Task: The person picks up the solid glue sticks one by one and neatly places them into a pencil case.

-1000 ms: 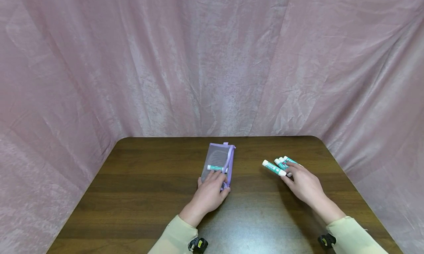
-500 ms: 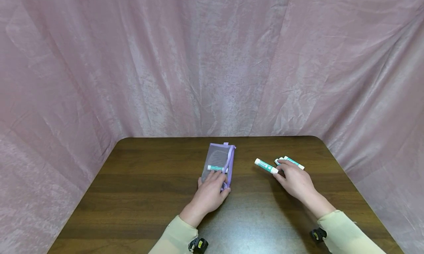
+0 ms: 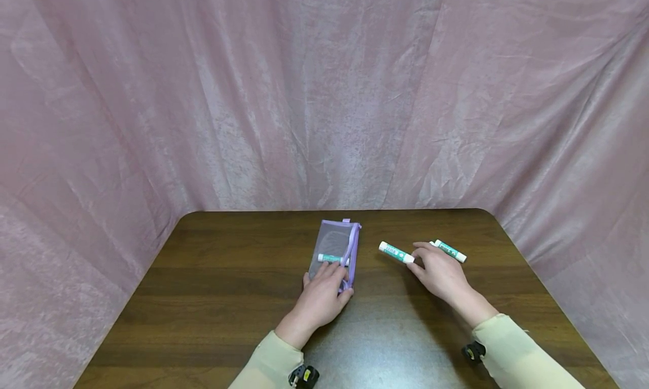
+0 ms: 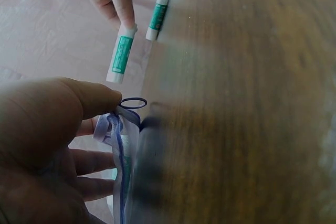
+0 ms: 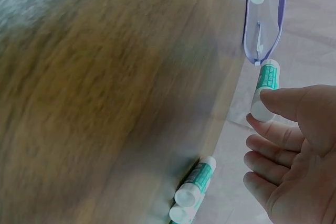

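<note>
A purple-trimmed mesh zipper pouch (image 3: 333, 239) lies on the table with a white-and-green glue stick (image 3: 329, 258) inside. My left hand (image 3: 324, 296) holds its near part, fingers over the mesh and thumb at the zipper side. Facing the right wrist camera, the pouch's mouth (image 5: 245, 30) gapes. Thumb and index finger of my right hand (image 3: 440, 273) pinch one end of another glue stick (image 3: 395, 252), whose free end points left toward the pouch. Behind that hand lie further glue sticks (image 3: 451, 251); the right wrist view shows two, one glue stick (image 5: 197, 179) against the other.
The brown wooden table (image 3: 228, 276) has rounded far corners. Pink curtains (image 3: 324, 96) hang behind it and at both sides. A small black device (image 3: 304, 376) sits at the left wrist, and a similar device (image 3: 474, 352) at the right.
My right hand has moved left with the pinched glue stick, away from the other glue sticks, uncovering more of one. The left hand and pouch have stayed in place.
</note>
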### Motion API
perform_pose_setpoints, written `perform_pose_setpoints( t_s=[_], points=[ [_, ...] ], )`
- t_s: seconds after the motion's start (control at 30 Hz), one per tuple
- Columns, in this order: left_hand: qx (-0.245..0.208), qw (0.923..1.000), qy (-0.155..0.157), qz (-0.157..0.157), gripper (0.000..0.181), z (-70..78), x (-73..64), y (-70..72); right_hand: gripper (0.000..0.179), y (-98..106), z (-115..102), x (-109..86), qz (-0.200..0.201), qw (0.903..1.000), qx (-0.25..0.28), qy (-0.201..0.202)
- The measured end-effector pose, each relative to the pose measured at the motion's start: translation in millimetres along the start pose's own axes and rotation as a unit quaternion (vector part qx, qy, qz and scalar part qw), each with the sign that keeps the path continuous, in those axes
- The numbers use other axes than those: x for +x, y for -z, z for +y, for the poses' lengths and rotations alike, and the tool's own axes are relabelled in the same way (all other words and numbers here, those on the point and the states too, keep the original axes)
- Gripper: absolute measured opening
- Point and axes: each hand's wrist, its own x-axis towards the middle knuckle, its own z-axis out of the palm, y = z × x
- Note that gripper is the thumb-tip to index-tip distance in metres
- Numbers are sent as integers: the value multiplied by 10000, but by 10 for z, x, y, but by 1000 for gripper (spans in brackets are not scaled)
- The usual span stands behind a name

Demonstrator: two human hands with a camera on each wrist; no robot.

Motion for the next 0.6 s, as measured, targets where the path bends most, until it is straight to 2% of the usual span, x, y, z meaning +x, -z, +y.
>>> perform_pose_setpoints(
  t_s=[0.4,0.6],
  points=[
    [-6,10000,-25,15,20,6,-3,4,14,-55,-72,75,-32,10000,55,-15],
    [5,10000,-24,25,20,5,-9,5,14,-104,-87,120,-11,9998,145,107]
  ],
)
